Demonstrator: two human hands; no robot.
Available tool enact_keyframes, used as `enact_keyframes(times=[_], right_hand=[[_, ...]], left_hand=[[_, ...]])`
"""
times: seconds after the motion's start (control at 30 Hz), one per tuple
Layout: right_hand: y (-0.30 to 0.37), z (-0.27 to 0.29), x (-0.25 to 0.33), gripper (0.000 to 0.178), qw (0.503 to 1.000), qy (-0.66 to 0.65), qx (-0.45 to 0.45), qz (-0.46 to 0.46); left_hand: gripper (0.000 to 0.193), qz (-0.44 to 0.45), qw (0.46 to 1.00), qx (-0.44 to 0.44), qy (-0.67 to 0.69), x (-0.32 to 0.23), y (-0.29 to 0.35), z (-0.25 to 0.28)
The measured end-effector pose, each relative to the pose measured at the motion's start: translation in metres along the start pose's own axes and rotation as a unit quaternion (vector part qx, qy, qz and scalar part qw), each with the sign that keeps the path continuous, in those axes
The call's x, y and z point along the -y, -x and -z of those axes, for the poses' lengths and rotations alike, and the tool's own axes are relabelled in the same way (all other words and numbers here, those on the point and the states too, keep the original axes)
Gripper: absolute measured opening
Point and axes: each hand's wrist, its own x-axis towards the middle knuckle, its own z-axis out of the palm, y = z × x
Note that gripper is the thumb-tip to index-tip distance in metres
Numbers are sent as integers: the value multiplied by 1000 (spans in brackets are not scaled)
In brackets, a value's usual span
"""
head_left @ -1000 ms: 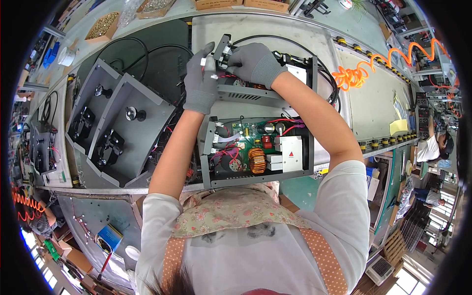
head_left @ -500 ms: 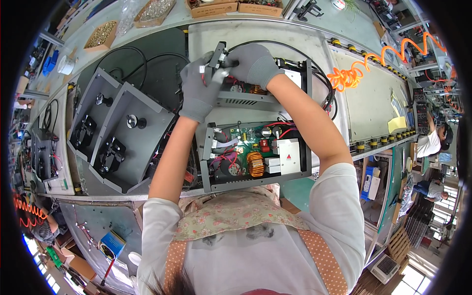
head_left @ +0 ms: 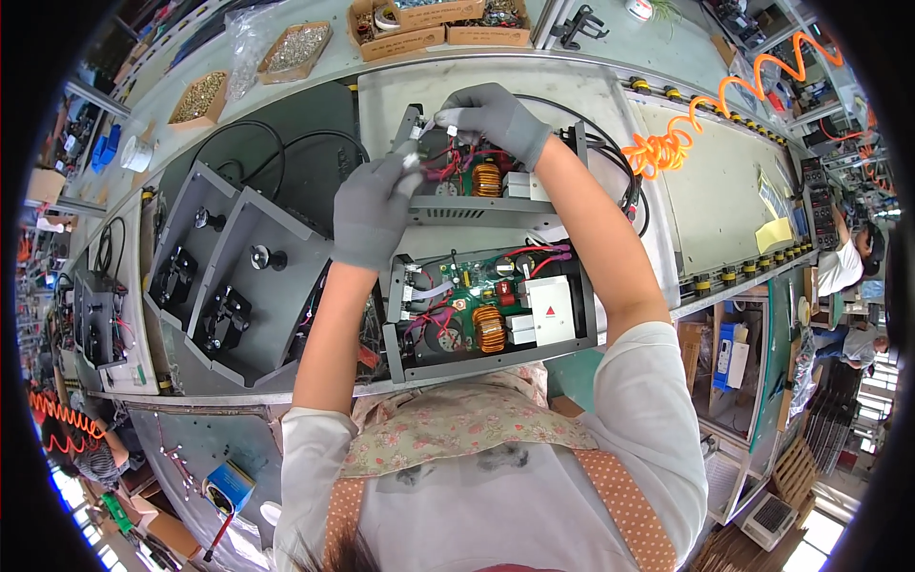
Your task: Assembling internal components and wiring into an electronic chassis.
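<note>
Both my hands wear grey gloves and work at the left end of the far open metal case (head_left: 477,212). My right hand (head_left: 494,119) reaches over it from the right, fingers pinched by a small white wire connector (head_left: 451,131). My left hand (head_left: 370,212) is beside the case's end panel (head_left: 408,126), fingers closed together; what they hold, if anything, is hidden. Inside the case show red and purple wires and a copper coil (head_left: 486,177). Nearer me stands a similar case (head_left: 486,365) with a green circuit board (head_left: 467,278), copper coil and white cover plate (head_left: 550,310).
Two grey case covers (head_left: 262,315) with black fittings lie at left, black cables behind them. Cardboard boxes of small parts (head_left: 295,50) line the far shelf. An orange coiled air hose (head_left: 658,153) hangs at right. Other people work at far right and left.
The far case's end panel, tilted up between my hands before, now stands lower at the case's left end. My left hand has moved down and slightly left; my right fingers have shifted to the wires.
</note>
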Motion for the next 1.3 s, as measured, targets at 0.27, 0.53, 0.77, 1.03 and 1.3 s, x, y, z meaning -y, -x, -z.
enact_keyframes(times=[0.27,0.53,0.77,1.03,1.3], right_hand=[[5,-9,-7,34,965,-237,52,99],[8,-9,4,33,999,8,32,-35],[13,2,2,30,975,-180,126,-28],[24,-8,17,23,988,49,134,-52],[16,-17,8,36,982,186,-3,31]], left_hand=[[19,53,955,113,-271,-23,-34,-25],[19,55,940,163,-293,-23,-32,-24],[19,66,936,193,-288,-25,-33,-15],[21,54,934,193,-296,-33,-34,-18],[33,45,947,151,-281,-16,-26,-25]])
